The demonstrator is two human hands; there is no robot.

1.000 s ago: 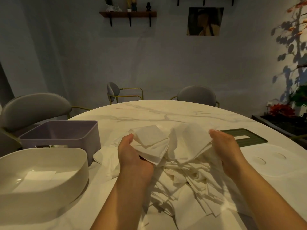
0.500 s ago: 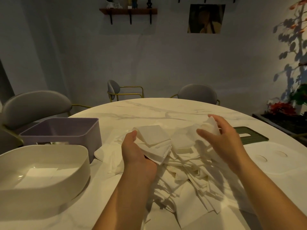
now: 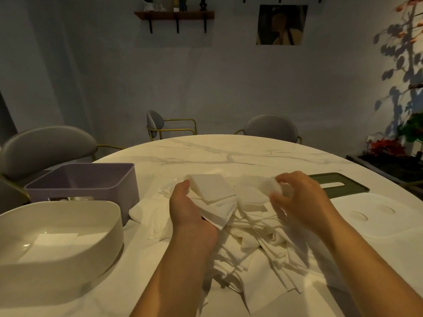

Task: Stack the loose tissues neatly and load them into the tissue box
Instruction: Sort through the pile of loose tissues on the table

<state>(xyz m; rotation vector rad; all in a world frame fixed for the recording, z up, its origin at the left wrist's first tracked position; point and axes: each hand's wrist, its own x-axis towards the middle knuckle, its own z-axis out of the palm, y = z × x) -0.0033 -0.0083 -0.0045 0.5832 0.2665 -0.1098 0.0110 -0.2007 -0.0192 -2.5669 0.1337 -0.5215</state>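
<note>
the left hand holds a small stack of folded tissues, with its thumb against the stack's left edge and its fingers hidden underneath. the stack is raised just above the heap. the right hand pinches a crumpled tissue between thumb and curled fingertips, just beside the stack.

under both hands a heap of loose tissues sprawls over the marble table, running between the forearms toward the near edge. at the near left edge sits an open cream box with one flat sheet lying on its bottom. just behind it stands an open purple box; whether the two touch cannot be told.

beyond the right hand, toward the right edge, lies a green lid with a slot in it. a white lid lies nearer, beside the right forearm. grey chairs stand round the far and left edges. on the wall behind hang a shelf and a picture.
</note>
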